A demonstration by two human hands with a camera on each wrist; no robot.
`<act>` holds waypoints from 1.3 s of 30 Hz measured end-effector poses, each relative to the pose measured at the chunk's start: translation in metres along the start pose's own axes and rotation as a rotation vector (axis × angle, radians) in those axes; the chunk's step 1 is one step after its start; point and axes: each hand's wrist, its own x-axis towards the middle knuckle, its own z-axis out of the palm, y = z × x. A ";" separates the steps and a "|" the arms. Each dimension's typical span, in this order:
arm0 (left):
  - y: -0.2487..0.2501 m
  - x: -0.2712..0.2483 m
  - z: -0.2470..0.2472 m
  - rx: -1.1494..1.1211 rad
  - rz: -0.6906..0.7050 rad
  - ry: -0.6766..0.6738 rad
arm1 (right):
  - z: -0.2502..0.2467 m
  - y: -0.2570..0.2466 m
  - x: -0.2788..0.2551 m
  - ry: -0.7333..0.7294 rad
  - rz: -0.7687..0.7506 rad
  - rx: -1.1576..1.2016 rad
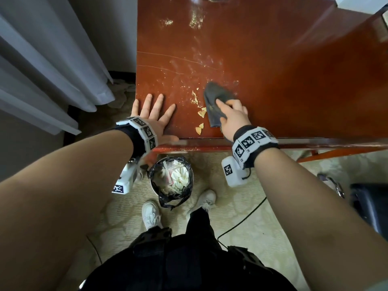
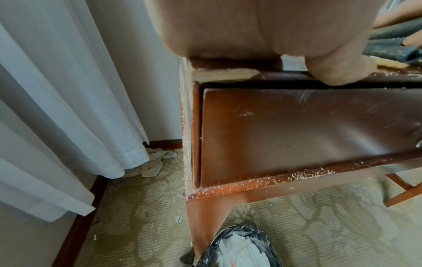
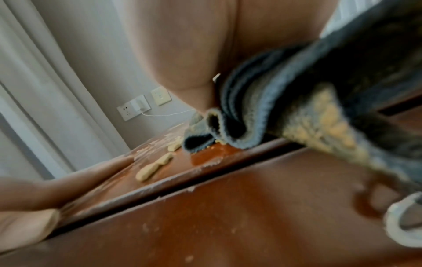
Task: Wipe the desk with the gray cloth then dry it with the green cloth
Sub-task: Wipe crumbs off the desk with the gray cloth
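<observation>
The gray cloth (image 1: 216,103) lies bunched on the counter (image 1: 283,80) near its front edge, the right hand (image 1: 232,117) clamped on it. Only the right wrist view shows yellow crumbs stuck beneath it, though blurred. The left hand (image 1: 154,116) lies flat, fingers apart; its wrist view hides them.

Reddish-brown desk (image 1: 273,70) with pale yellow crumbs (image 1: 200,120), dark gray cloth (image 1: 214,101), black-and-white checkered wristbands (image 1: 252,141), white curtain (image 1: 42,59)
</observation>
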 end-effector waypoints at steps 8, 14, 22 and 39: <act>0.000 -0.004 0.000 0.007 0.015 0.015 | 0.016 -0.001 -0.030 -0.027 -0.116 -0.014; 0.000 -0.001 0.003 0.071 0.008 0.017 | 0.025 -0.007 -0.051 -0.053 -0.165 -0.052; -0.001 0.003 0.005 0.093 -0.001 -0.006 | 0.030 -0.001 -0.070 -0.001 -0.220 -0.060; 0.001 0.005 0.006 0.132 -0.023 -0.001 | 0.014 -0.002 -0.067 -0.084 -0.334 -0.265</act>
